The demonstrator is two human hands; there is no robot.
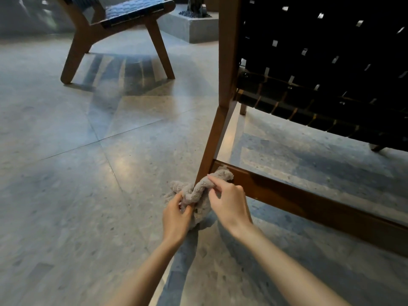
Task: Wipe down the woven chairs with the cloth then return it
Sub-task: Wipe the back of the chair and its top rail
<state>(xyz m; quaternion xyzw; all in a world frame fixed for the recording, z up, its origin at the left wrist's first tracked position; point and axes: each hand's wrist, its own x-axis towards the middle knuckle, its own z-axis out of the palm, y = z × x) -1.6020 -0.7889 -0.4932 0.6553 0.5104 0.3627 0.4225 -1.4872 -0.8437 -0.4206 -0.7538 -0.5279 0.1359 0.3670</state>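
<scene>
Open floor [66, 184] spreads wide to the left of the near chair [228, 51], right up to the far chair [119, 25] and the stone planter [198, 27] beside it. On the right, the near chair's slanted leg [210, 146] and low rail [309, 202] block the way; above the rail, under the woven seat [309, 107], a clear gap shows floor beyond.

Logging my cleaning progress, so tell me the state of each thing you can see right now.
near chair, standing upright
far chair, upright, untouched
cloth, bunched round the near chair's leg
left hand, grips the cloth
right hand, pinches the cloth
</scene>
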